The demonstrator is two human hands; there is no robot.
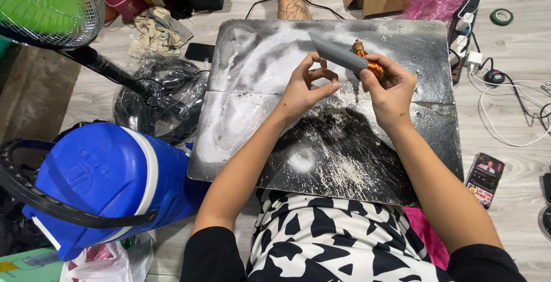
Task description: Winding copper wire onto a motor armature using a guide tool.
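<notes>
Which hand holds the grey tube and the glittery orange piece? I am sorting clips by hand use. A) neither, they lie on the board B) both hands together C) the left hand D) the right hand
D: the right hand grips the grey tube and the glittery orange piece above the dark board, while the left hand is beside them, fingers pinched, off the tube.

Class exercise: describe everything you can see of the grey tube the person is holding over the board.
The grey tube is a plain, matte cylinder, plastic-looking or rubbery. It lies tilted, its free end pointing up-left over the dusty black board. The right hand grips its lower end, together with a glittery orange piece topped by a gold tip. The left hand is beside it, fingertips pinched, seemingly not touching the tube.
</notes>
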